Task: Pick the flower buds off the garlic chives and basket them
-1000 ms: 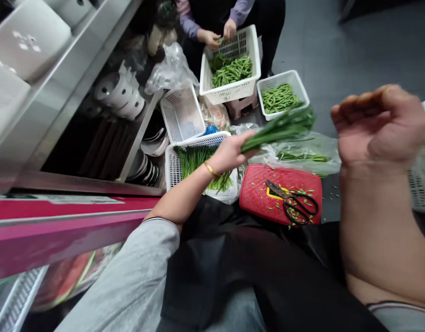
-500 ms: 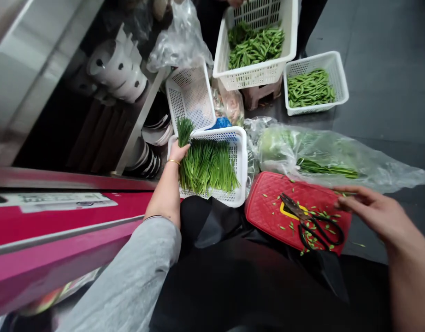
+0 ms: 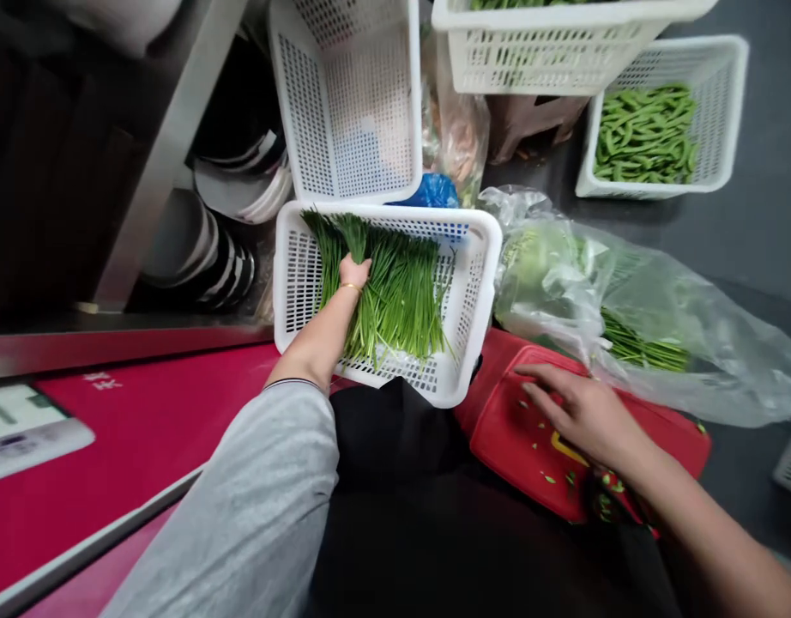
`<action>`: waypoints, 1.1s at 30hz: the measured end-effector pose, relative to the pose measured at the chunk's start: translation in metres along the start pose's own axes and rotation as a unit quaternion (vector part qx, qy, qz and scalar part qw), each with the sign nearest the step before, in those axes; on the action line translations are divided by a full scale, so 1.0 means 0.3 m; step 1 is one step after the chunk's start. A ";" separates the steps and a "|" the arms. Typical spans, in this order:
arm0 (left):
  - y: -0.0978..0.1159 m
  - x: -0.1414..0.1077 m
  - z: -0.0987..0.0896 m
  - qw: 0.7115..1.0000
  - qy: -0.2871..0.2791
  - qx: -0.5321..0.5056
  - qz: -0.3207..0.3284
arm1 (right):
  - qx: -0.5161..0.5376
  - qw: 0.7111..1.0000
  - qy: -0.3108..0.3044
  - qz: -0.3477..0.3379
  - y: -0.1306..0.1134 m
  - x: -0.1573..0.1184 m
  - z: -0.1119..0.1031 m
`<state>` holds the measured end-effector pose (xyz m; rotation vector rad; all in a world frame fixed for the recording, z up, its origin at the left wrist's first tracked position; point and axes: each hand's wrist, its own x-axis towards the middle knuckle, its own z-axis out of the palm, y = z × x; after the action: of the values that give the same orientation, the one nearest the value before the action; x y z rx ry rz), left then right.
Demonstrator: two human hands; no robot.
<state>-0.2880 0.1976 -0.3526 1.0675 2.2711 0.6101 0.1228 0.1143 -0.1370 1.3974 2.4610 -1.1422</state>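
A white basket [image 3: 483, 300] in front of me holds a layer of long green stalks [image 3: 401, 300]. Inside it, my left hand [image 3: 355, 271] is closed round a bunch of these stalks, whose dark green ends [image 3: 352, 233] stick out past the fingers. Over a red padded case [image 3: 517, 438] to the right hovers my right hand [image 3: 572, 408], fingers spread and nothing in them. Small green bits lie on the case, and the black scissors are mostly hidden behind my right forearm.
Beyond the basket stands another white basket [image 3: 370, 112]. Green beans [image 3: 646, 137] fill part of a basket at the upper right. A clear plastic bag [image 3: 666, 292] with greens lies right of centre. Stacked bowls [image 3: 183, 245] sit on a shelf at left.
The view has moved closer to the basket. My left hand has shifted inward from its left edge with the bunch. My right hand has moved left, over the red case.
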 end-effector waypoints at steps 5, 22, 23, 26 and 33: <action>-0.020 0.045 0.053 0.999 0.000 0.008 -0.047 | -0.132 0.972 -0.177 -0.076 -0.201 0.360 0.134; -0.018 0.047 0.094 0.995 -0.005 0.081 -0.052 | -0.211 0.956 -0.176 -0.101 -0.237 0.796 0.478; -0.017 0.047 0.089 0.995 -0.006 0.082 -0.053 | -0.205 0.958 -0.172 -0.099 -0.245 0.789 0.457; -0.019 0.050 0.076 0.995 -0.009 0.079 -0.054 | -0.188 0.963 -0.162 -0.106 -0.263 0.714 0.343; -0.020 0.053 0.039 0.996 -0.040 0.069 -0.038 | 0.140 0.978 -0.139 -0.064 -0.018 0.105 -0.108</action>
<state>-0.2922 0.2089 -0.3694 1.0459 2.2977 0.3783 0.1092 0.1558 -0.1237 1.0562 2.2860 -1.6410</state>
